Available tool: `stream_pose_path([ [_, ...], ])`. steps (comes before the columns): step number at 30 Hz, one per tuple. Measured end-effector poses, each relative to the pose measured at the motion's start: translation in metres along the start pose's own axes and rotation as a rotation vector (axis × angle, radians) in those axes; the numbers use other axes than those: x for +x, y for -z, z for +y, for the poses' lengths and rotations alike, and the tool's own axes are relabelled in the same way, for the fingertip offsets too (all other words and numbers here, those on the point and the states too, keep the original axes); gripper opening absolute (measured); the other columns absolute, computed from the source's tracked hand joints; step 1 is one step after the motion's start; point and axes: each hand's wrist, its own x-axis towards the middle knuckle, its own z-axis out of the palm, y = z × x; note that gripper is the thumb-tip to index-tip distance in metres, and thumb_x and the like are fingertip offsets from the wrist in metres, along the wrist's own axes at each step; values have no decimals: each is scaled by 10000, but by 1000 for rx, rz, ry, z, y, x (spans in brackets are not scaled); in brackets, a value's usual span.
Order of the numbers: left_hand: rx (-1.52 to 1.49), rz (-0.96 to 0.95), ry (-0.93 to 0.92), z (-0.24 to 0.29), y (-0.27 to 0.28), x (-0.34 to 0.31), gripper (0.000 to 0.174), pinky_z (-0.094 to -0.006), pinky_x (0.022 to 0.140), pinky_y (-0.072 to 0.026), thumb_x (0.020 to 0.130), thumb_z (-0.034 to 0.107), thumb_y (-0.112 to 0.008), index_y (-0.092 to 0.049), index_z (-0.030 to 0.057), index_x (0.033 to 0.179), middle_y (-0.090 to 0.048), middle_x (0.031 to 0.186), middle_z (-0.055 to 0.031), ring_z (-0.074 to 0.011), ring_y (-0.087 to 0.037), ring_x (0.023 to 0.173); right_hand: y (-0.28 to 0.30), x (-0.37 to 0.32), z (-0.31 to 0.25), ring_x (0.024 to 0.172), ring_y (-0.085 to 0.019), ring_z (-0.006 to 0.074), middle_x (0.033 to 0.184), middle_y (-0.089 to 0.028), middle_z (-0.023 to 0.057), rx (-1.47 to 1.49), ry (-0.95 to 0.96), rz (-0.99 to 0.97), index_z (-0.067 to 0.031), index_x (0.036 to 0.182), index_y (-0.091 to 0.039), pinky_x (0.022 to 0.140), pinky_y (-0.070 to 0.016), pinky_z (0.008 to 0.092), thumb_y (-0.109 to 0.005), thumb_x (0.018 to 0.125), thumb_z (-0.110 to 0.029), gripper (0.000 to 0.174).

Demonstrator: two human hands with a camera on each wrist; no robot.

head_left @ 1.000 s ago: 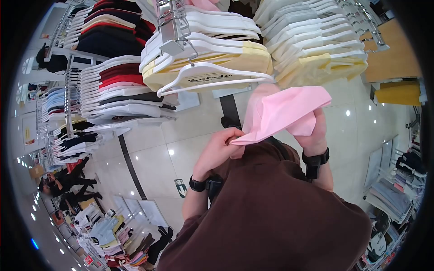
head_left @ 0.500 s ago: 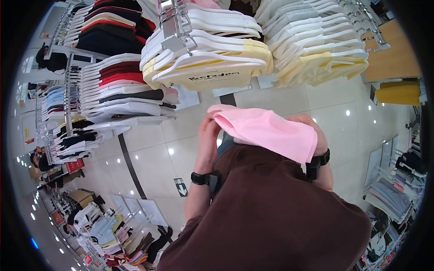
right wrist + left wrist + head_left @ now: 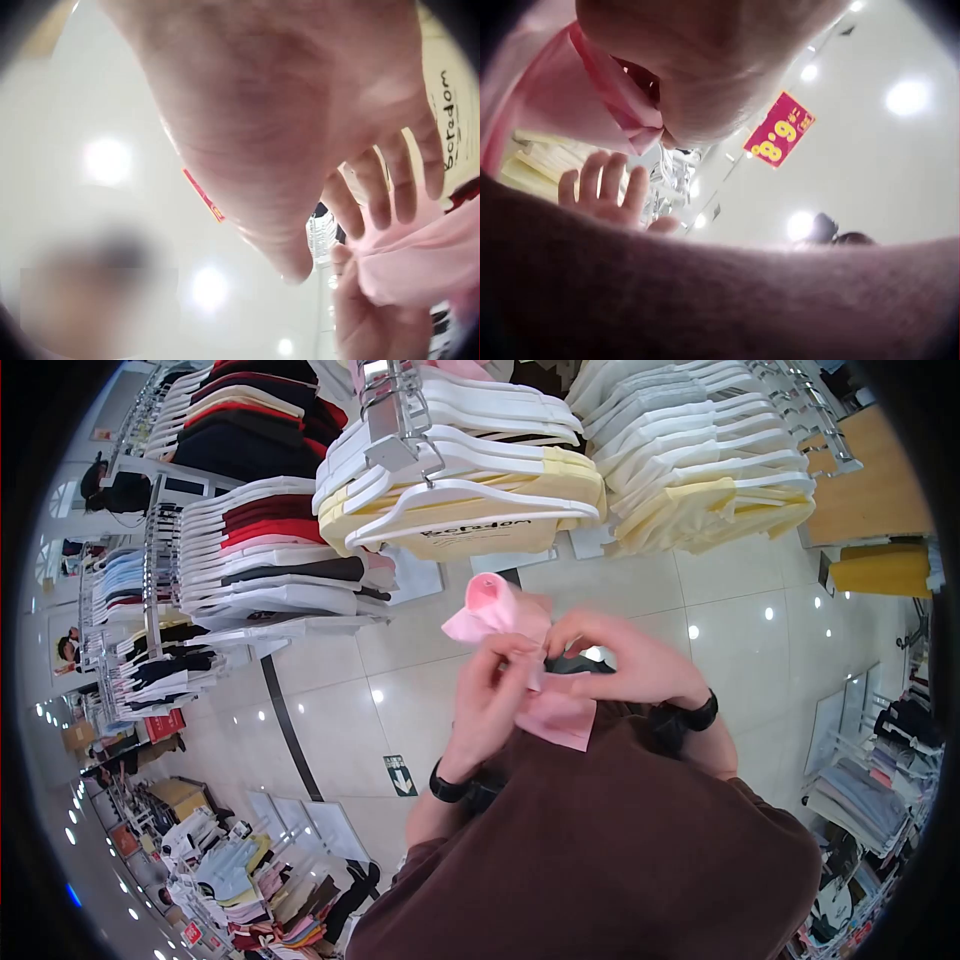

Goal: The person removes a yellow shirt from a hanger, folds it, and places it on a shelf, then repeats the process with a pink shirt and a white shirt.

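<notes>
Bunched lengthwise in front of the brown-shirted chest is a pink garment (image 3: 515,615), its far end curled into a loop and its lower corner hanging over the shirt. My left hand (image 3: 490,695) pinches it near the middle between thumb and fingers; the left wrist view shows the pink fabric (image 3: 577,97) gathered at those fingertips. My right hand (image 3: 635,665) is on the other side of the cloth, thumb and fingers parted. In the right wrist view its fingers (image 3: 381,187) are spread and nearly straight, overlapping the garment's edge.
Ahead, a white hanger (image 3: 470,492) hangs at the front of a rail before yellow printed shirts (image 3: 440,540). More shirts (image 3: 700,510) hang to the right, dark and red ones (image 3: 270,535) to the left. Folded clothes (image 3: 230,870) lie on a display at lower left.
The pink garment went from spread between both hands to a narrow bunch held in the left hand. The right hand let go of its side and moved left, beside the left hand.
</notes>
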Motion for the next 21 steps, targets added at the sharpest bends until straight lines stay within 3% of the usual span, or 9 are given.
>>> stream_pose_path([
  [1, 84, -114, 23, 5, -6, -2, 206, -259, 849, -503, 1029, 37, -612, -599, 28, 1235, -633, 1049, -14, -81, -590, 942, -2, 3, -1, 1115, -636, 271, 1177, -675, 99, -263, -56, -124, -36, 1228, -618, 967, -503, 387, -783, 898, -254, 428],
  [2, 84, -118, 26, 11, -8, -2, 206, -259, 849, -503, 1029, 37, -612, -599, 28, 1235, -633, 1049, -14, -81, -590, 942, -9, 4, -5, 1091, -644, 310, 1165, -681, 121, -328, -156, -155, -37, 1211, -632, 954, -513, 392, -796, 880, -350, 485],
  [6, 101, -238, 60, 22, -10, 1, 317, -260, 803, -502, 992, 39, -684, -574, 27, 1289, -637, 964, -4, -87, -597, 873, -19, 11, -10, 1028, -659, 318, 1107, -688, 133, -297, -94, -224, -41, 1162, -652, 902, -523, 413, -763, 890, -367, 439],
  [8, 104, -252, 74, 23, -9, 2, 357, -256, 779, -498, 975, 51, -716, -570, 27, 1300, -636, 935, 1, -85, -592, 844, -22, 12, -8, 966, -663, 322, 1055, -689, 149, -289, -183, -213, -34, 1139, -663, 880, -528, 422, -710, 904, -314, 369],
  [13, 152, -247, 29, 17, -5, 6, 410, -240, 716, -456, 890, 90, -822, -586, 25, 1218, -637, 905, 10, -76, -558, 800, -21, 10, 2, 982, -671, 321, 1049, -697, 158, -236, -100, -199, -18, 1143, -674, 895, -535, 415, -611, 924, -195, 288],
  [18, 142, -298, 40, 14, 2, 10, 383, -247, 736, -466, 868, 98, -841, -605, 33, 1162, -643, 911, 19, -76, -565, 808, -25, 5, 20, 973, -672, 311, 1035, -698, 155, -145, -35, -58, 7, 1107, -673, 892, -527, 421, -522, 944, -89, 241],
  [21, 107, -316, 41, 15, 8, 12, 385, -247, 745, -463, 890, 91, -812, -605, 29, 1209, -626, 905, 22, -71, -548, 804, -23, 4, 20, 964, -668, 258, 1006, -694, 132, -102, -96, 9, 15, 1068, -671, 876, -521, 393, -493, 949, -54, 225],
])
